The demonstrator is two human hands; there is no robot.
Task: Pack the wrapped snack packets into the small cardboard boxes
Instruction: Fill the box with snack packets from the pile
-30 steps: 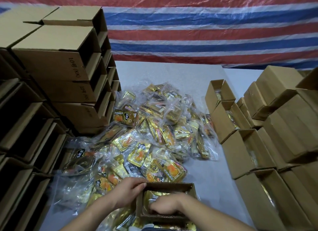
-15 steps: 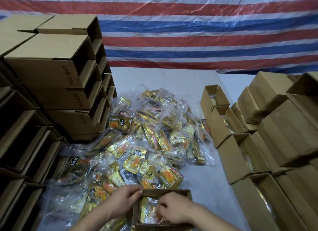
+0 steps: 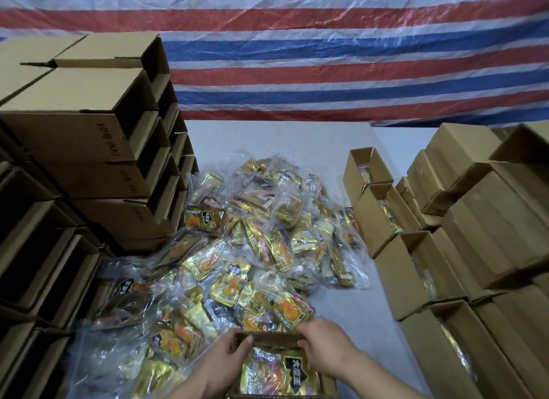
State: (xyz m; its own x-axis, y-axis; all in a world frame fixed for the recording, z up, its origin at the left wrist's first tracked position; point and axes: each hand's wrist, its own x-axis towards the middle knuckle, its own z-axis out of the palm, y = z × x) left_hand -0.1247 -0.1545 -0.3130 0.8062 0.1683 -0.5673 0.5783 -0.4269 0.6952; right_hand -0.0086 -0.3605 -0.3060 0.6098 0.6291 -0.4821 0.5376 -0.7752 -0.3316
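Box (image 3: 269, 338), small cardboard, open top, at bottom centre of the table (image 3: 267, 137); used as landmark below. 1 box in hand. Inside it: 1 gold snack packet (image 3: 276, 375) plainly visible on top, black label w/ white characters; any more under it can't be told.

Hands: 2. Left hand (image 3: 221, 361) grips box's left wall, thumb hooked over the rim. Right hand (image 3: 323, 349) grips box's far-right corner, fingers curled over the rim. Hands apart, one per side of box.

Packet pile (image 3: 252, 250): just beyond box and to its left, loose gold packets in clear wrap, too many to count, several dozen at least.

Right of box: row of 4 open boxes (image 3: 395, 268) w/ gold packets showing inside, running away from the camera. Further right, stack of closed boxes (image 3: 487, 220), count unclear.

Left of box: tall stacks of empty boxes (image 3: 89, 137) lying on their sides, openings dark; count unclear, well over 10.

Behind all: red/white/blue striped tarp (image 3: 326, 57).

Vs 0.5 s ago: right hand was down inside box, on the packet; now out and on the rim. Left hand same grip on left wall. Packet top now uncovered, label readable. View tipped slightly, box sits nearer the frame bottom. Pile, row, stacks unchanged.
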